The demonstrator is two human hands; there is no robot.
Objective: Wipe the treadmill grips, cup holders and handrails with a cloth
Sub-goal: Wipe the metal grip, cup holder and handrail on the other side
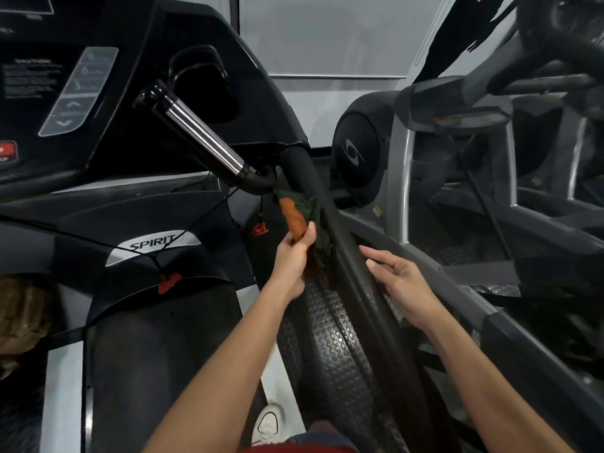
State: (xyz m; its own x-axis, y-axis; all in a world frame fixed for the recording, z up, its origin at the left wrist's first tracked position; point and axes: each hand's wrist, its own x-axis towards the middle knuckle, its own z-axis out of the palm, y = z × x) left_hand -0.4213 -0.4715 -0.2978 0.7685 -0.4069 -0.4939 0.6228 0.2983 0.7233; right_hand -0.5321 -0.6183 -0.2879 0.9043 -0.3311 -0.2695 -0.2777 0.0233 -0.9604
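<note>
The left hand [292, 256] pinches a bunched cloth [294, 217], orange and dark green, between thumb and curled fingers. The cloth lies against the left flank of the black padded handrail [307, 174], which runs from 12 o'clock down toward 5 o'clock past both hands. The right hand [400, 284] sits at 3 o'clock of the left one, on the far side of the rail, with fingers straight and loose and holding nothing; I cannot tell whether its thumb touches the rail.

Up at 11 o'clock from the cloth a chrome grip [202, 135] slants out from the console, and the dark cup holder [206, 89] sits just above it. A red clip [260, 229] dangles on a cord at 9 o'clock of the cloth. At 6 o'clock a white shoe [268, 423] stands beside the treadmill belt [163, 354]. Another grey machine [356, 152] stands at 2 o'clock.
</note>
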